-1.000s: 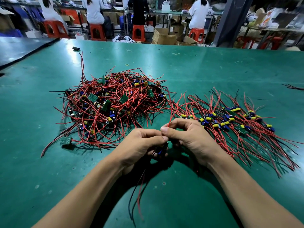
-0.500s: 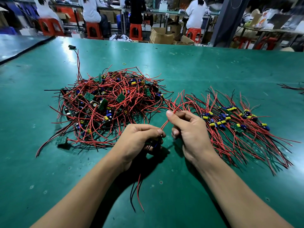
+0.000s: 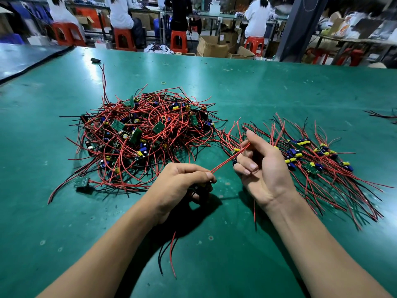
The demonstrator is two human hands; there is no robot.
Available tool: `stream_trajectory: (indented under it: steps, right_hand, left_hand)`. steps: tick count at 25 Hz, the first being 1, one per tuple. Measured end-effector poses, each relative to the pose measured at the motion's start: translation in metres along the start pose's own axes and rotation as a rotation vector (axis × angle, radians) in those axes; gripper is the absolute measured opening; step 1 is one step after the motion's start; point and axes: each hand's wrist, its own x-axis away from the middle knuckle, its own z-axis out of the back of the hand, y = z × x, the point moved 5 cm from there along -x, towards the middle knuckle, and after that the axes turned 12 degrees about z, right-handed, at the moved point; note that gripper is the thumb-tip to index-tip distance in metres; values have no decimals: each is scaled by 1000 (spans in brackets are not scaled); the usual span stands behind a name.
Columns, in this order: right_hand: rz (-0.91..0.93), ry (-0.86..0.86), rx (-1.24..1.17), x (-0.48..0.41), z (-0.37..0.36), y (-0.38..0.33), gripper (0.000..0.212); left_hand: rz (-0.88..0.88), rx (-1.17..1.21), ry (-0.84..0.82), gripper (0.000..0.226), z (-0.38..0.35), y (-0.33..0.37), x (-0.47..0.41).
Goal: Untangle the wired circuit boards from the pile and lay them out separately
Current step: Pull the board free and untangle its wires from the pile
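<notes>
Head view: taut red wires between hands

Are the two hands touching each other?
No, the left hand and the right hand are apart, joined only by a red wire stretched between them.

The right hand no longer touches the left hand. It is now apart and turned palm up, and a red wire now stretches tight between them.
</notes>
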Motion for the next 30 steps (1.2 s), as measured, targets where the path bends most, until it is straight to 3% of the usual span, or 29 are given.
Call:
stream_trajectory:
  steps: [10,16,19,21,25,30]
  right_hand:
    - [-221,-28,-112,0,1,5,26]
    - [121,-127,422,-1,6,3,47]
    - [174,-357,653,11,-3,20,18]
    - [171,-411,717,15,-5,29,8]
    - [204,-274,713,11,-1,25,8]
    - [278,-37,504,-1,6,12,10]
  left_hand:
    - [-4,-24,26,12,2,0,-1]
    - [33,121,54,9,2,-3,-4]
    - [23,133,32,12,1,-5,-4]
    - [6,94,18,17,2,-6,-4]
    - [8,54,14,17,3,-5,-4]
    - [5,51,-15,18,-2,-4,-3]
